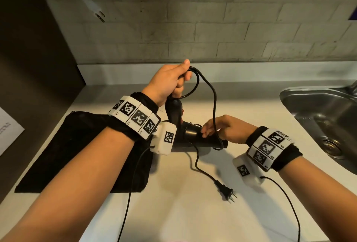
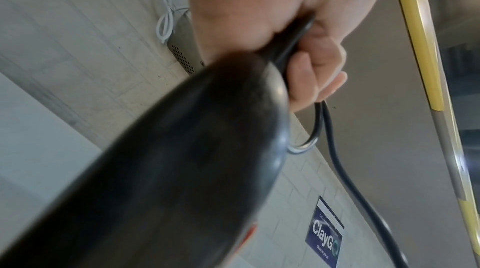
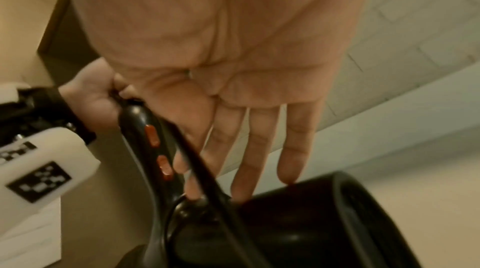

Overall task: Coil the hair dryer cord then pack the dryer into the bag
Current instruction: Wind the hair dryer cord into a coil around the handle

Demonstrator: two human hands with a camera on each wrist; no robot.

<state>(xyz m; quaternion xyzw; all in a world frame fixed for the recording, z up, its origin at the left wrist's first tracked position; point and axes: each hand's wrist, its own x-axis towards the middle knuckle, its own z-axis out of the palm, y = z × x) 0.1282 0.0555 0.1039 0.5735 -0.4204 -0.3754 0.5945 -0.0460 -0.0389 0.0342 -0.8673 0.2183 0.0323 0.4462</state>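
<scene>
Hair dryer sits mid-frame in the head view, black, barrel lying sideways just over the white counter and handle sticking up toward the wall. My left hand is clenched around the top of that handle and pinches a loop of the black cord against it; the left wrist view shows the fingers curled tight on handle and cord together. From there the cord arcs up, drops down the middle of the frame, passes around the barrel and trails out to the plug, which lies flat on the counter lower center. My right hand is released, fingers straight, fingertips touching the barrel. The cord runs across the index side of it, and I honestly can't tell from the blurry right wrist view whether it's hooked over a finger or just passing by. Black bag lies flat on the counter at left, partly under my left forearm. Steel sink is at the right edge, and a white cable with its plug hangs on the tiled wall, upper left.
</scene>
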